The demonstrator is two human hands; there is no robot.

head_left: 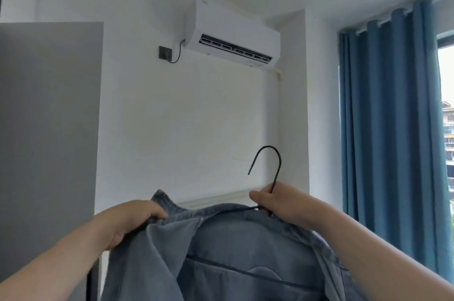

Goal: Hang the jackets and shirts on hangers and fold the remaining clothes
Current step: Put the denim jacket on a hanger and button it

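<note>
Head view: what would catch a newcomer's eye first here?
A blue denim jacket fills the bottom centre, draped on a thin black wire hanger whose hook rises free above it. The right hand grips the hanger's neck; the left hand grips the jacket's collar edge. Above, a white air conditioner is mounted on the wall.

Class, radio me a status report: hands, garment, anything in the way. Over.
Left hand grips denim jacket collar. Right hand grips black hanger neck; hanger inside jacket, hook free. Nothing blocking in view.
</note>
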